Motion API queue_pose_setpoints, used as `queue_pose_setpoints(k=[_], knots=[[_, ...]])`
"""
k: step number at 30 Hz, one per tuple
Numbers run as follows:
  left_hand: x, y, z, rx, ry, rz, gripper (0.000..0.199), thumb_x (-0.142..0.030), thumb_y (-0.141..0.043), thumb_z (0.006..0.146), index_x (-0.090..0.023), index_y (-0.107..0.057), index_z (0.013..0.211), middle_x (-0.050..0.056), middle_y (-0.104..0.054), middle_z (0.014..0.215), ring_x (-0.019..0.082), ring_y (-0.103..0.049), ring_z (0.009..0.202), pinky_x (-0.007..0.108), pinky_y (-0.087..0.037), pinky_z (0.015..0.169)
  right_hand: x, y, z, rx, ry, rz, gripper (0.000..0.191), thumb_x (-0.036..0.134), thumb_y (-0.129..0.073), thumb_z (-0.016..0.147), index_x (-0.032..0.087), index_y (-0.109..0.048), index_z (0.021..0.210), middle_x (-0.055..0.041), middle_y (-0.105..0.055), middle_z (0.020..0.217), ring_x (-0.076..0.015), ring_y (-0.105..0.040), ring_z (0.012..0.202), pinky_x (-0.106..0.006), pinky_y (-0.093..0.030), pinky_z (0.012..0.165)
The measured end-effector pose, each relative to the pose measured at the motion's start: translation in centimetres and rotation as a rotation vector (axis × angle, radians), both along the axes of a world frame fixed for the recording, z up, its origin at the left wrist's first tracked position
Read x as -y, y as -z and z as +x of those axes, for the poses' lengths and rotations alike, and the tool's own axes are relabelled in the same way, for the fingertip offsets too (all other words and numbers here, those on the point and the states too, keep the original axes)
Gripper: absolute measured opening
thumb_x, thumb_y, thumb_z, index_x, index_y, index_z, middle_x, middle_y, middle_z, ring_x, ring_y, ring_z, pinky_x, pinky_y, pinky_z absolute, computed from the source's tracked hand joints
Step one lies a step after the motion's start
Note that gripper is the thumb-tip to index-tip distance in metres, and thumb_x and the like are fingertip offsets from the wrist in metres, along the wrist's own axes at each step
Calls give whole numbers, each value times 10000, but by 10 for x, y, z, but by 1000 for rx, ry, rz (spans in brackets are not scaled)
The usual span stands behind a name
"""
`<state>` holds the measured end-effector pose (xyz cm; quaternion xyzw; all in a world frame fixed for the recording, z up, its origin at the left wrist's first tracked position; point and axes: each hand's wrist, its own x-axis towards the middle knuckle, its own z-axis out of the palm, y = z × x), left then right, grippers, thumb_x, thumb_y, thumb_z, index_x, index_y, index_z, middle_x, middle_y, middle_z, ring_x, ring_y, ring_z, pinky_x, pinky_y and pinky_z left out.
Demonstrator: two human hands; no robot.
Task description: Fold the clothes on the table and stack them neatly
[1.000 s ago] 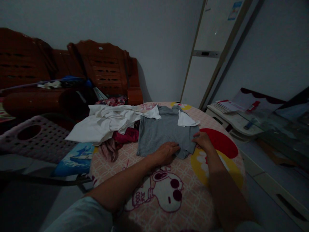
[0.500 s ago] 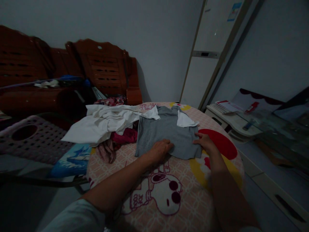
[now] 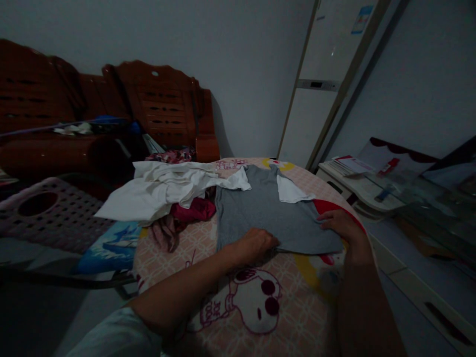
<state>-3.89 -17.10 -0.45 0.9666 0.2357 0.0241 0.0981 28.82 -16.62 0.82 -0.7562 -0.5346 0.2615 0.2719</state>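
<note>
A short-sleeved shirt [image 3: 266, 208], grey with white sleeves, lies spread on the round table, its hem toward me. My left hand [image 3: 256, 245] is curled closed on the near hem, a little left of its middle. At the shirt's right side, my right hand [image 3: 344, 228] has its fingers stretched out over the edge, touching the cloth; its thumb is hard to make out. The white left sleeve meets a heap of white clothing [image 3: 159, 188]. Under that heap, a dark red cloth [image 3: 193, 210] shows partly.
A pink patterned tablecloth [image 3: 297, 317] with a cartoon dog covers the table. To the left stand a woven plastic chair [image 3: 74, 213] and a blue printed cushion [image 3: 115, 245]. Behind is a carved wooden sofa [image 3: 159, 106]. A white cabinet [image 3: 394, 198] and glass surface are at the right.
My right hand has moved right and slightly nearer, and the shirt's lower right part now reaches farther right. The left hand and hem have shifted slightly right and toward me.
</note>
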Motion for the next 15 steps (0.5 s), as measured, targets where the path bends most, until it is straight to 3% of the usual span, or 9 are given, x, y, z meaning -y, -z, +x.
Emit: queue_pose_setpoints(k=[2,5,8,11,13,15], knots=[[-2,-4,-4,28,33,-62,237,-183,-559,889,-193,-691,1085,89,-736,1007,222,-688,923,278,-498,769,-1,6,-3,3,-44,-81,34,135,-722,616,159,-717,640,4,-664,549,-129,-586,496,-210,-415,485],[-11,-6,-12,161,105,-219,400,-432,-611,901,-203,-656,1226,89,-712,1162,231,-671,1046,294,-497,883,-1,11,-7,-12,43,-78,268,308,-634,786,165,-628,560,24,-517,386,-111,-436,314,-227,-316,371],[-23,6,-15,309,74,-241,460,-464,-510,961,-181,-597,1313,112,-643,1307,221,-606,1195,321,-446,1021,-4,12,-10,74,250,44,265,296,-564,836,168,-645,619,-4,-581,450,-113,-466,321,-232,-345,381],[-37,27,-14,300,-58,-117,499,-414,-501,969,-161,-514,1398,162,-505,1461,257,-464,1363,415,-346,1137,-12,10,-16,165,308,170,222,268,-529,854,175,-716,781,-46,-701,631,-145,-608,470,-242,-457,494],[-45,39,-12,211,-111,-65,557,-427,-508,961,-173,-451,1453,177,-423,1523,298,-378,1424,504,-287,1162,-20,9,-24,267,210,259,245,261,-515,874,186,-746,905,-74,-757,822,-188,-698,688,-263,-521,660],[-49,46,-11,146,-129,-39,591,-452,-492,963,-197,-403,1488,174,-377,1553,327,-330,1448,568,-253,1159,-30,10,-33,412,55,300,270,208,-512,877,187,-754,996,-95,-754,1041,-228,-697,962,-286,-508,864]])
